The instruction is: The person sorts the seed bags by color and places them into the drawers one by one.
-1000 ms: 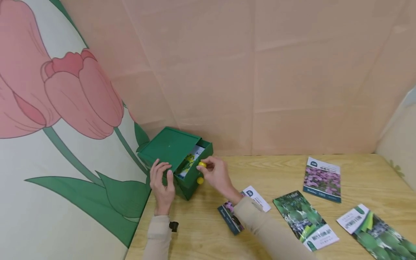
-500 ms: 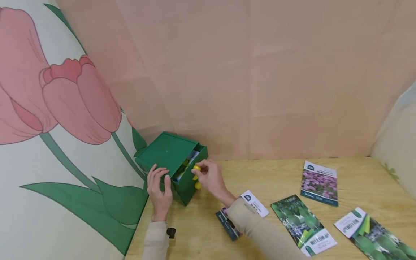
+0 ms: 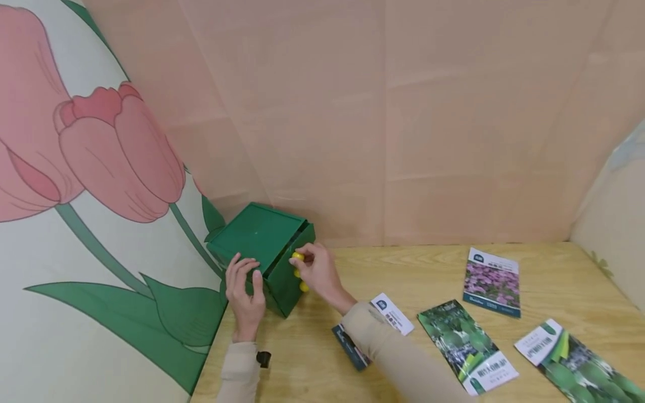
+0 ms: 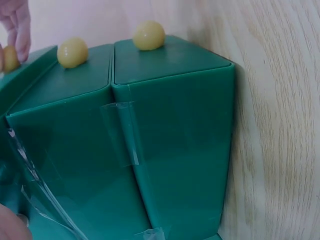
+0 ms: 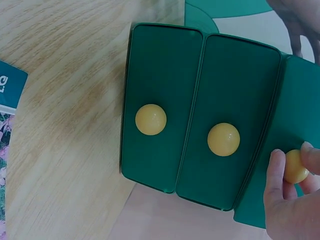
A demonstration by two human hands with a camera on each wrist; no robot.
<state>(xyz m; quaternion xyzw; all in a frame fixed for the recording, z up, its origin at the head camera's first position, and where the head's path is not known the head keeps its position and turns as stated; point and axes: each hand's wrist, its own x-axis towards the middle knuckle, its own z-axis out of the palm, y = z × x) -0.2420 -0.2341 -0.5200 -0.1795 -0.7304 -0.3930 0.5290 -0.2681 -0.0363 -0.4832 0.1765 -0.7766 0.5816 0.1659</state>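
A green box of three stacked drawers (image 3: 262, 232) stands at the table's left, near the tulip wall. My right hand (image 3: 322, 274) pinches the yellow round knob (image 5: 295, 169) of the top drawer (image 5: 307, 95), which is out by only a narrow gap. Below it, the middle knob (image 5: 223, 139) and bottom knob (image 5: 151, 119) sit on drawers that look flush. My left hand (image 3: 247, 299) rests against the box's near top edge, fingers bent slightly over it. What lies inside the top drawer is hidden now.
On the wooden table (image 3: 302, 358) lie a pink-flower packet (image 3: 492, 282), a green-fruit packet (image 3: 466, 347) and another green-fruit packet (image 3: 579, 361). A further packet (image 3: 393, 313) is partly under my right forearm. A pink-covered wall (image 3: 383, 123) rises behind.
My right hand has moved left with the knob, and the top drawer has slid inward. The printed picture visible inside it is now covered. My left hand has stayed against the box.
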